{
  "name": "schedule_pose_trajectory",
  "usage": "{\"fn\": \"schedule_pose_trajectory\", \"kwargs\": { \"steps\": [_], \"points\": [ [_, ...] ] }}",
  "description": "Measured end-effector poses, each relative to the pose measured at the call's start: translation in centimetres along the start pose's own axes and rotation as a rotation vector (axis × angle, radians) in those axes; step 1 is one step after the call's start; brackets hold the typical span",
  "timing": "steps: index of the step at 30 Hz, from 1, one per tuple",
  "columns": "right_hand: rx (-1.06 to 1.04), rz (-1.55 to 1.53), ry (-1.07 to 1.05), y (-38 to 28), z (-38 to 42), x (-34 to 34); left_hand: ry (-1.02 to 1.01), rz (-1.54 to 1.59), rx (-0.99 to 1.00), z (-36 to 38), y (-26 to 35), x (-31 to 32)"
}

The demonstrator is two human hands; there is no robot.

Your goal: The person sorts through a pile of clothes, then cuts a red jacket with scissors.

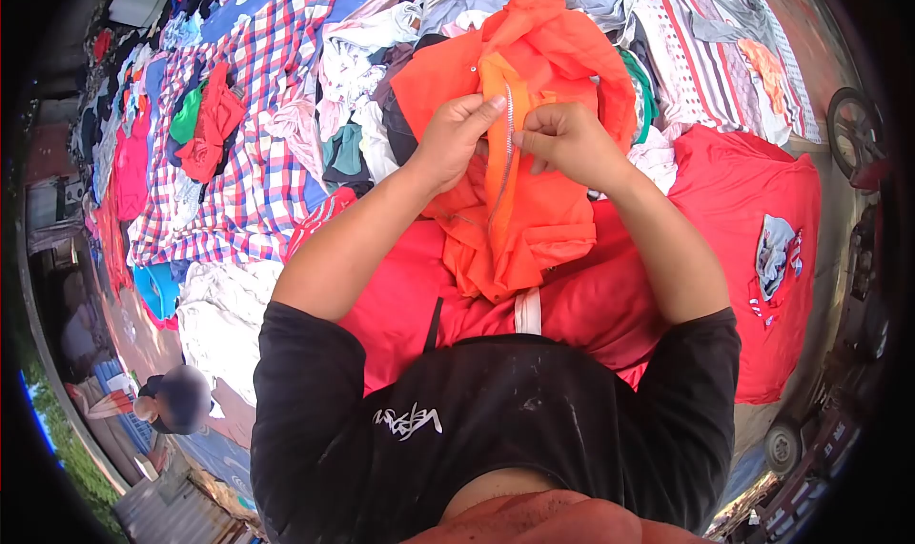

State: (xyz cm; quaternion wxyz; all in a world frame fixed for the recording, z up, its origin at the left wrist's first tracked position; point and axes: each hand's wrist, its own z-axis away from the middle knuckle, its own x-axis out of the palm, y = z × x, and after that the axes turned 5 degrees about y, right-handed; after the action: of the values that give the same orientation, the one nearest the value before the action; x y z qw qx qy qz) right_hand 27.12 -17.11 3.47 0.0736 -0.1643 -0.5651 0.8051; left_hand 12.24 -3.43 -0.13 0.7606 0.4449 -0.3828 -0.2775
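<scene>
A bright orange zippered garment [548,225], crumpled and partly folded, lies over red fabric in front of my body. Its metal zipper [508,149] runs down the middle along a lighter orange strip. My left hand [456,142] grips the garment at the zipper's left edge, thumb on top and the other fingers partly hidden by cloth. On the right side of the zipper, my right hand [575,146] has its fingers curled in a pinch on the orange cloth. Whether a zipper pull sits between those fingertips cannot be made out.
Heaps of mixed clothes surround me, with a checkered cloth [272,72] on the left and a red cloth [734,306] on the right. White fabric [229,315] lies at lower left, near another person [176,401]. A wheel [853,134] stands at far right.
</scene>
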Motion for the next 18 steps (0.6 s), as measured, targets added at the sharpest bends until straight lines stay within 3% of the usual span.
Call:
{"fn": "schedule_pose_trajectory", "kwargs": {
  "steps": [6,9,15,18],
  "points": [
    [0.033,-0.022,-0.028,0.0,-0.3,-0.4,0.013,0.068,0.003,-0.1,-0.1,0.2],
    [-0.011,-0.251,0.116,0.7,-1.0,-0.4,0.019,-0.007,0.047,-0.6,-1.0,0.6],
    [-0.162,-0.612,0.351,0.2,-2.4,-3.6,-0.198,-0.163,-0.066,0.0,-2.2,1.1],
    [-0.274,-0.754,0.528,0.1,-3.2,-6.9,-0.155,-0.37,-0.068,0.2,-4.1,0.8]
  ]
}}
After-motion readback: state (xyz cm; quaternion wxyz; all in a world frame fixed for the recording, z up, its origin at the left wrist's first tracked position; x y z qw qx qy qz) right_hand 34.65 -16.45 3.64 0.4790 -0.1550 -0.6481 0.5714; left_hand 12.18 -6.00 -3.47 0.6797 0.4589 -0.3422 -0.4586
